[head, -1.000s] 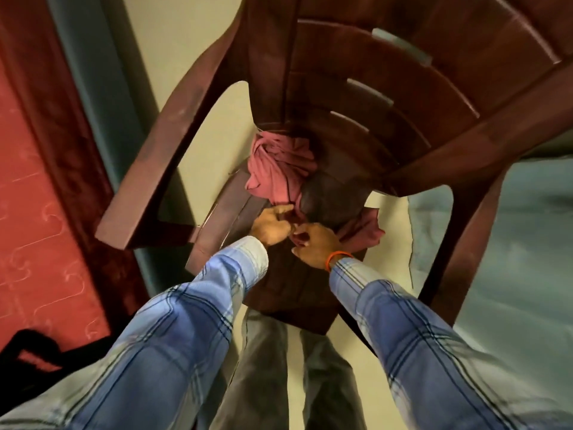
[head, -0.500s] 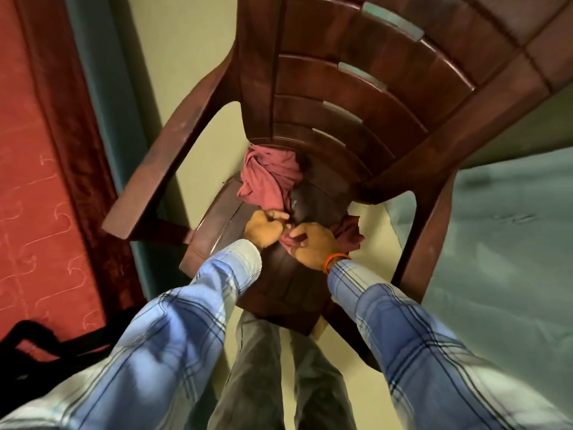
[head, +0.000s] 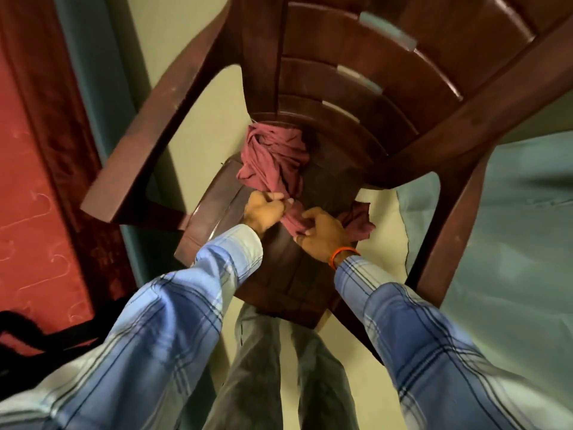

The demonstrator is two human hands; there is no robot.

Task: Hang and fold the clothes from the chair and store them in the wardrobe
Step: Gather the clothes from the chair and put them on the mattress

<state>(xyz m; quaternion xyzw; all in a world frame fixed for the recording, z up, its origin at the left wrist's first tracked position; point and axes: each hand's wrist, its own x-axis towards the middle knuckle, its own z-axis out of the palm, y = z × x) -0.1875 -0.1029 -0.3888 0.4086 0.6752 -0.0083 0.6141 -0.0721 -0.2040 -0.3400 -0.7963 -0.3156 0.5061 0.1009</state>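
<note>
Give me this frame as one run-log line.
stage: pickup | left hand: grips maroon garment | right hand: grips same garment | garment: bunched on chair seat | wardrobe: not in view

- We see a crumpled maroon cloth garment [head: 274,156] lying on the seat of the dark brown plastic armchair [head: 356,97], bunched at the back of the seat against the slatted backrest.
- Our left hand [head: 263,211] and right hand [head: 322,232] sit side by side on the near end of the garment, in front of the bunch, above the seat's middle.
- One corner of the garment hangs off the seat's right edge, just beyond our right hand.
- A red patterned panel [head: 34,181] stands left of the chair.
- A pale grey-green sheet [head: 511,243] lies to the chair's right.
- Our grey trouser legs [head: 273,367] stand in front of the seat, below our arms.
</note>
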